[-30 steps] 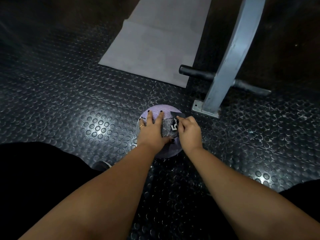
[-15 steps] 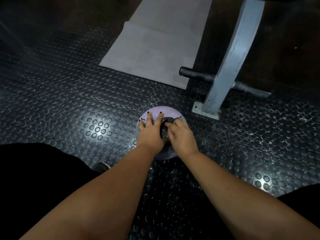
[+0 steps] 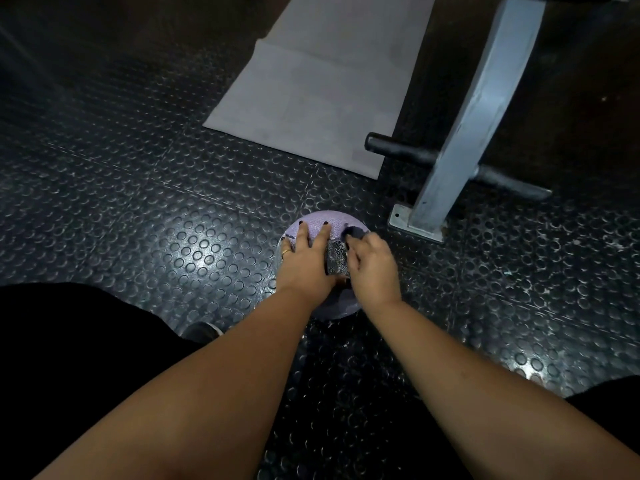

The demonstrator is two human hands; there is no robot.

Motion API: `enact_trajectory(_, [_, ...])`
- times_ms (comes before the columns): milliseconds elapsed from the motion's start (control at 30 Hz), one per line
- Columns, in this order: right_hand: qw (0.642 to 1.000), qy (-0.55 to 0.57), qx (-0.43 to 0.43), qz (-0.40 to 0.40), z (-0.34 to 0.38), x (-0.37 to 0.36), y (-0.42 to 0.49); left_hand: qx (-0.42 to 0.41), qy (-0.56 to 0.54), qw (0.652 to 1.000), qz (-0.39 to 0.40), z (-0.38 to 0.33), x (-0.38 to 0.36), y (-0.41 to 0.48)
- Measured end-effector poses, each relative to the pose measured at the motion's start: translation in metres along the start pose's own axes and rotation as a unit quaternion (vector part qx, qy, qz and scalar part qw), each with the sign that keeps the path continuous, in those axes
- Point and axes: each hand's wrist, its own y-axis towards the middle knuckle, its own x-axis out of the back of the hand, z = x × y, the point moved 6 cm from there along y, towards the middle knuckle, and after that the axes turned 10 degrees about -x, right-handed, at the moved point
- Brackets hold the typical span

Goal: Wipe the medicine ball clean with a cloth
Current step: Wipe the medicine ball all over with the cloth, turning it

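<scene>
A purple medicine ball (image 3: 323, 221) with a dark patterned panel sits on the black studded rubber floor, just ahead of me. My left hand (image 3: 306, 259) lies flat on its top left, fingers spread and straight, pressing it still. My right hand (image 3: 374, 266) is on the ball's top right, fingers curled round a small dark cloth (image 3: 354, 232) that shows at the fingertips against the ball. Both hands hide most of the ball's upper surface.
A grey metal post (image 3: 474, 112) with a bolted foot plate stands right behind the ball, crossed by a black bar (image 3: 401, 150). A grey mat (image 3: 318, 81) lies farther back. My dark-clothed legs sit at the lower left and right edges.
My right hand with the cloth slid left across the ball's top, then back towards the right and far side. The left hand stayed put.
</scene>
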Motion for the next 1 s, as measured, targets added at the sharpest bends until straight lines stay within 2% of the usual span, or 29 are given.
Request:
enact_trajectory(100, [0.996,-0.031,0.086,0.020,0.019,-0.006,-0.012,0.000,-0.002,1.000,0.001,0.001,0.002,0.000])
enact_trajectory(167, [0.994,-0.025,0.102,0.015,0.015,-0.004,-0.011,-0.001,-0.005,1.000,0.001,0.001,0.002,-0.002])
enact_trajectory(500, [0.995,0.026,-0.089,-0.025,-0.026,0.005,0.012,-0.007,0.009,1.000,-0.003,0.000,0.001,-0.001])
enact_trajectory(567, [0.997,0.015,-0.070,-0.021,-0.021,0.004,0.009,-0.003,0.012,1.000,0.002,-0.001,0.001,-0.002])
enact_trajectory(700, [0.998,-0.006,0.066,0.020,0.013,-0.003,-0.015,0.003,0.003,1.000,0.003,-0.001,0.003,0.001])
enact_trajectory(767, [0.993,-0.020,0.108,0.042,0.019,-0.005,-0.022,0.000,0.001,1.000,-0.001,-0.001,0.004,0.001])
enact_trajectory(867, [0.994,0.004,0.102,0.031,0.009,0.000,-0.015,0.000,0.004,1.000,0.002,-0.002,0.002,-0.001])
enact_trajectory(1000, [0.998,0.029,0.048,0.012,-0.001,0.002,-0.006,-0.002,0.004,1.000,-0.002,-0.002,0.003,0.001])
